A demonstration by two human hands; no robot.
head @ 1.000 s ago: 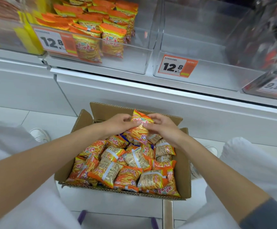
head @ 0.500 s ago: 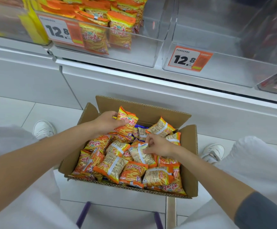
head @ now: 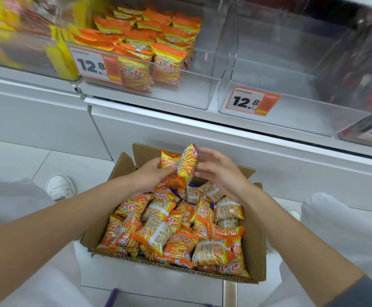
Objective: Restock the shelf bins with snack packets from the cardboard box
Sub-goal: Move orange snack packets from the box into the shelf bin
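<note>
Presently, the pick-up step was in hand. The left hand [head: 149, 176] had its grip clamped on a small bundle of orange-and-yellow foil snack packets [head: 180, 167], held upright above the far end of the open brown cardboard box [head: 254, 235]. The box sat on the floor at six o'clock, well filled with like packets. The right hand [head: 222, 173] stood just beside the bundle at its three o'clock, fingers straight and apart, holding nothing. Whether its fingertips touched the foil could not be told. The clear plastic shelf bin [head: 205, 69] at eleven o'clock was part-filled with the same packets. In my judgement the next move called for steadying the bundle with both hands. It then called for lifting the bundle toward eleven o'clock and over the bin's front wall without shedding a packet.
</note>
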